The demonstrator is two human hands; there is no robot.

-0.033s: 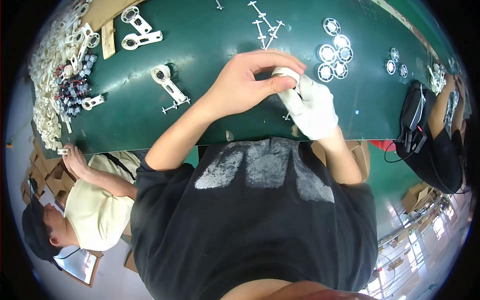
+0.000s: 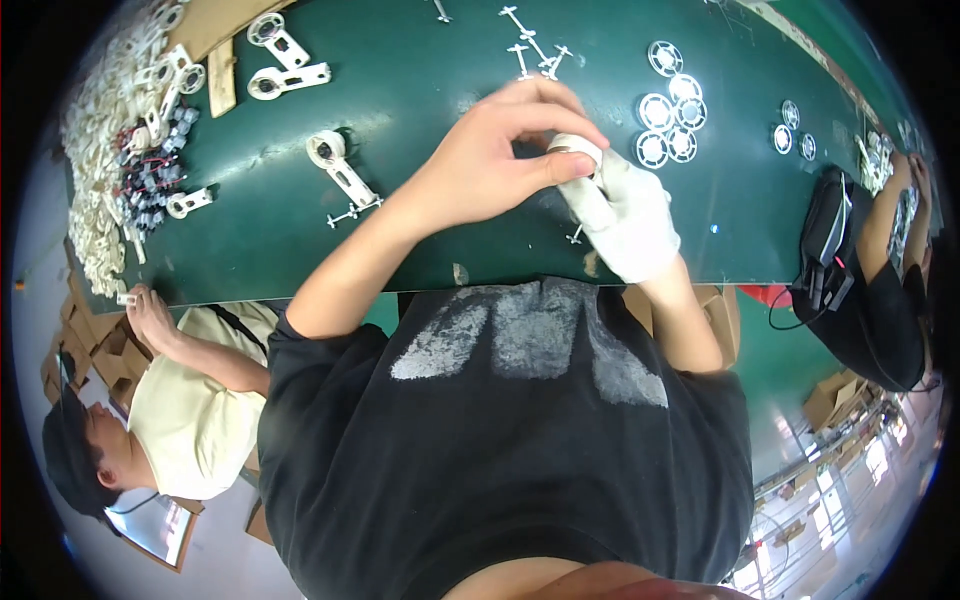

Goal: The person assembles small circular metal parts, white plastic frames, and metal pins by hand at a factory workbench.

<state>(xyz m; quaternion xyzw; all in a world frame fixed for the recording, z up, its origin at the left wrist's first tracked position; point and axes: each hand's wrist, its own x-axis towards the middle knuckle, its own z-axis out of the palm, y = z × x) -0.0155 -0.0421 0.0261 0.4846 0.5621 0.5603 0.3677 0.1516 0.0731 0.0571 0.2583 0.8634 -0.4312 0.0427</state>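
Head view: white part pinched by left hand, at its 3 o'clock
Right hand: part gripped, from 5 o'clock
Axis: hidden

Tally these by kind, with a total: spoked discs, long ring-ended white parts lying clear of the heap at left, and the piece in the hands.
Spoked discs: 9
Long ring-ended white parts: 3
White rounded piece between the left hand and gloved right hand: 1
Total: 13
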